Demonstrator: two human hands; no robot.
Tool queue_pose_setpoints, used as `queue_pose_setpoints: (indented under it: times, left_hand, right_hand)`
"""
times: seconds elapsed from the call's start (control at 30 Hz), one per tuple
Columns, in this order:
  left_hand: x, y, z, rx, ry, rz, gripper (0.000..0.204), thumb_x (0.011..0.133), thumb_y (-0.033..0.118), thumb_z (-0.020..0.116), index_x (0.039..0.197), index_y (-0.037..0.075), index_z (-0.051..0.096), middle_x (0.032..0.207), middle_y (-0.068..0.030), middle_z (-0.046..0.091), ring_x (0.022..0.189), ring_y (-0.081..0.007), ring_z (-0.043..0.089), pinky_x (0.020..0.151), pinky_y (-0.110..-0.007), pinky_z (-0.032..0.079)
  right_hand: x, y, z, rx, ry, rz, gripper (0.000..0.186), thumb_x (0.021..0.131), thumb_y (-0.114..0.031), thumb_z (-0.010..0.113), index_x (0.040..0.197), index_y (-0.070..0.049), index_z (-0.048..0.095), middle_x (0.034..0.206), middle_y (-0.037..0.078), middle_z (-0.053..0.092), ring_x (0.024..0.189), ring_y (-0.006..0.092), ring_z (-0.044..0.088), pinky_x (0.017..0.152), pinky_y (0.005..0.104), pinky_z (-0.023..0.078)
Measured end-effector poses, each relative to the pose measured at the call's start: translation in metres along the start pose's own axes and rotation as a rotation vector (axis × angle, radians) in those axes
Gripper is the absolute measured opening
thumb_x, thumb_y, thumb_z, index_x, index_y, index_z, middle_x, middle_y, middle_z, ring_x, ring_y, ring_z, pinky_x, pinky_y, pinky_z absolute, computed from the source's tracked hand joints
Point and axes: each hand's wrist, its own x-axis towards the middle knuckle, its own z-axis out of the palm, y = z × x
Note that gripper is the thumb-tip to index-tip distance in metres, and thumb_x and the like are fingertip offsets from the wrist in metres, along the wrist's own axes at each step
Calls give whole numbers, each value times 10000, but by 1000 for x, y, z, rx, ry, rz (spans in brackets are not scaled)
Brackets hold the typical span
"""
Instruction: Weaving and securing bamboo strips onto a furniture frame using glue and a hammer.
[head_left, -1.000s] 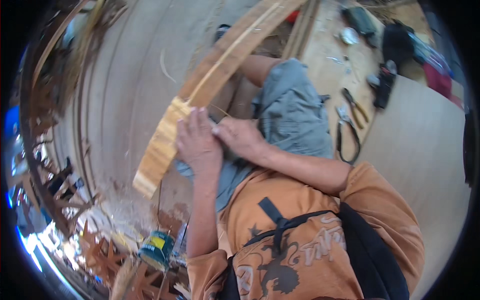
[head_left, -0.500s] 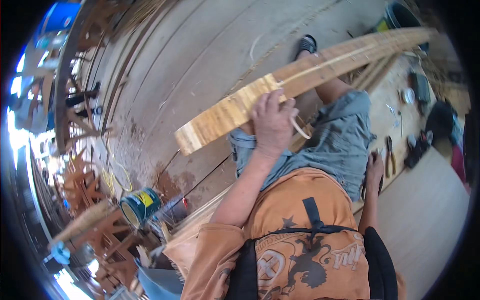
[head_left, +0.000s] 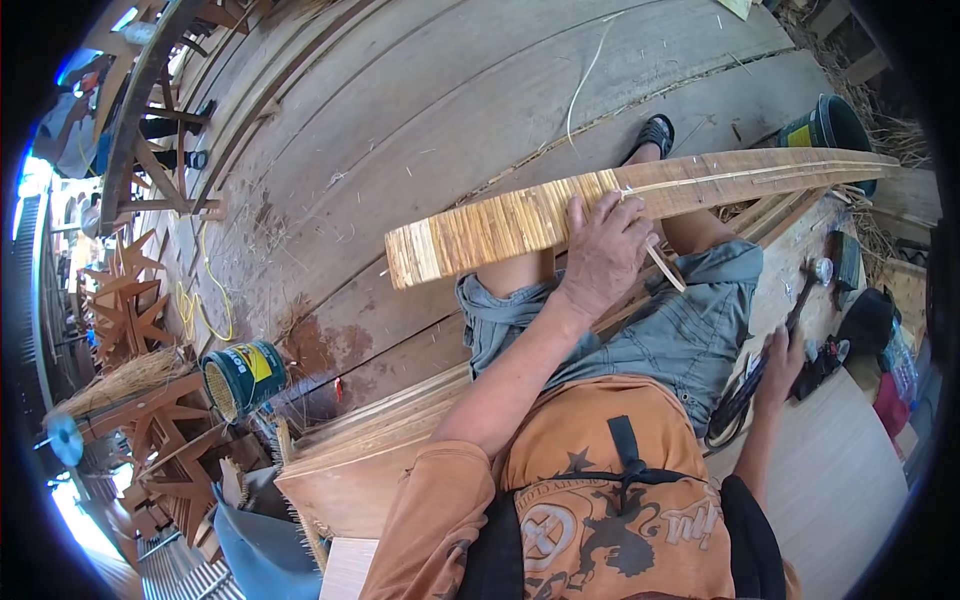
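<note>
Plainly, the curved wooden beam (head_left: 665, 192) lay just beyond the grey-blue shorts (head_left: 665, 352). Past them, the left hand (head_left: 605, 257) had its fingers clamped on the beam, a pale strip (head_left: 667, 269) slanting from there toward the shorts. Right of these, the right hand (head_left: 783, 367) met a dark tool (head_left: 800, 298); whether its fingers gripped, I couldn't tell.
</note>
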Motion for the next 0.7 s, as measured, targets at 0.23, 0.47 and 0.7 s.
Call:
queue_pose_setpoints:
  times: [0.23,0.47,0.7]
  left_hand:
    - [-9,-9,13,14,36,41,231,828,212,698,1042,131,670,1158,-22,620,1225,-263,521,1023,-591,323]
    - [-9,-16,14,-75,101,112,228,800,216,707,1003,116,678,1117,-37,634,1141,-284,574,1007,-600,348]
    - [-17,-6,-18,-114,121,-28,191,807,204,711,964,98,688,1099,-59,632,1124,-266,574,1002,-508,365]
  right_hand:
    - [5,-149,58,34,-908,-30,538,840,-381,691,1209,0,598,734,23,541,640,121,534,567,281,437]
    - [54,-201,159,-536,-962,-808,405,930,-427,585,914,-23,593,819,218,620,788,433,612,682,461,485]
    - [90,-218,207,-638,-989,-1058,455,972,-463,504,863,-28,581,803,218,617,824,439,623,697,495,491]
